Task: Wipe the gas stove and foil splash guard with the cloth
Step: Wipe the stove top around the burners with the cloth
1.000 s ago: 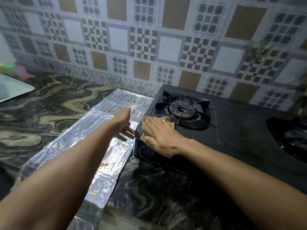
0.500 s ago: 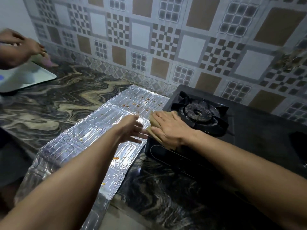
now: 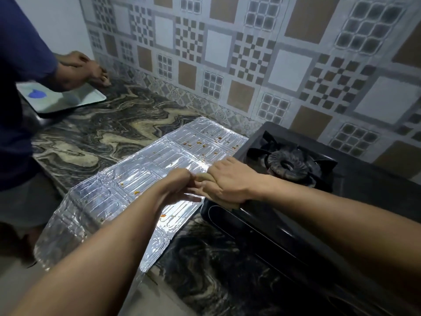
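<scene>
The black gas stove [image 3: 341,201] sits on the right of the counter, its left burner [image 3: 288,164] just beyond my hands. The foil splash guard [image 3: 127,185] lies flat to the stove's left, dotted with orange stains and hanging over the counter's front edge. My right hand [image 3: 230,182] is on the stove's front left corner, closed over a tan cloth [image 3: 202,177] bunched beneath it. My left hand [image 3: 180,187] hovers over the foil, thumb and forefinger pinching the cloth's free end, the other fingers stretched out.
Another person in a dark blue top [image 3: 20,87] stands at the left, hands [image 3: 86,69] at the wall. A white tray [image 3: 75,101] with a blue object [image 3: 37,95] lies there. The marble counter [image 3: 109,133] meets a tiled wall [image 3: 250,53].
My right hand slid the cloth from the stove top toward its left edge and bunched it. My left hand came across and took the cloth's end. The view swung left, showing the other person.
</scene>
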### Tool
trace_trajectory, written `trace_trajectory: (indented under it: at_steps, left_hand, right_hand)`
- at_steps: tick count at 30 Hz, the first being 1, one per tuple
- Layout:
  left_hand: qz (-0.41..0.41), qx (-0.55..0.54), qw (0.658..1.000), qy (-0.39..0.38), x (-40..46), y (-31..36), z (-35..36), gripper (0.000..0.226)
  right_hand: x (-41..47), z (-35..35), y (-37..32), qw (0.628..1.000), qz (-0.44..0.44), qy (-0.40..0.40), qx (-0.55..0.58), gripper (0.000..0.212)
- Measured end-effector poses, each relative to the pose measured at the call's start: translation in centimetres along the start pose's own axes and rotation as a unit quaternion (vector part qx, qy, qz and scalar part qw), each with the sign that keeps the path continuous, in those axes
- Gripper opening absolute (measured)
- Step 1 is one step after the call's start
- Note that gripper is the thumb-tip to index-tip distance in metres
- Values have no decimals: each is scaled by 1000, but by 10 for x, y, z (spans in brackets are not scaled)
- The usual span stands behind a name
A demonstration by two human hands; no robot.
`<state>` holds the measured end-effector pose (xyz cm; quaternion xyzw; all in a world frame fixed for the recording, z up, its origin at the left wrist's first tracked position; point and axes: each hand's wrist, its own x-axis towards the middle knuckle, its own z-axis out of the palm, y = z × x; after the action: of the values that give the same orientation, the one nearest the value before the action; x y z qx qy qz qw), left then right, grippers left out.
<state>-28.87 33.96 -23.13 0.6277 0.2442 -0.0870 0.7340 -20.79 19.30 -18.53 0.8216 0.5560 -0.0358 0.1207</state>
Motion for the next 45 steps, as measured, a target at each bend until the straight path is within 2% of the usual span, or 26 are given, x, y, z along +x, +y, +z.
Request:
trace_trajectory:
  at_steps: [2, 4, 7, 10, 12, 16, 20, 23, 28, 31, 33, 38, 45]
  left_hand:
    - [-19, -9, 1000, 13, 3, -1, -1, 34]
    - [-25, -2, 999, 36, 7, 0, 2, 30]
    - [-23, 33, 997, 66, 10, 7, 8, 25]
    - [-18, 79, 993, 81, 16, 17, 19, 24]
    - [-9, 117, 990, 76, 22, 24, 26, 37]
    - [-15, 235, 971, 51, 28, 35, 34, 35]
    - [-52, 282, 957, 47, 37, 43, 33, 30]
    - [-75, 295, 952, 29, 41, 52, 31, 27]
    - [-98, 309, 946, 12, 50, 69, 40, 45]
    - [-105, 281, 953, 33, 63, 73, 45, 40]
    - [-105, 263, 957, 65, 73, 74, 47, 36]
    - [-51, 225, 965, 126, 97, 83, 68, 37]
    - [29, 218, 964, 147, 121, 99, 106, 35]
  right_hand:
    - [8, -6, 15, 999, -2, -6, 34, 37]
    - [23, -17, 39, 998, 13, -46, 28, 36]
    - [49, -28, 66, 985, 76, -149, -32, 46]
    - [74, -41, 85, 969, 108, -223, -20, 66]
    - [83, -52, 96, 965, 87, -246, -5, 67]
    - [88, -58, 111, 951, 9, -304, 64, 49]
    - [102, -54, 113, 951, -30, -304, 41, 34]
    - [116, -59, 125, 955, -33, -295, 4, 41]
    - [123, -61, 158, 955, -42, -292, -4, 38]
    - [121, -55, 167, 960, -67, -270, -17, 35]
    - [120, -55, 181, 965, -50, -257, -34, 38]
    - [125, -56, 222, 976, 31, -210, -50, 37]
    - [121, -50, 235, 971, 23, -239, 3, 34]
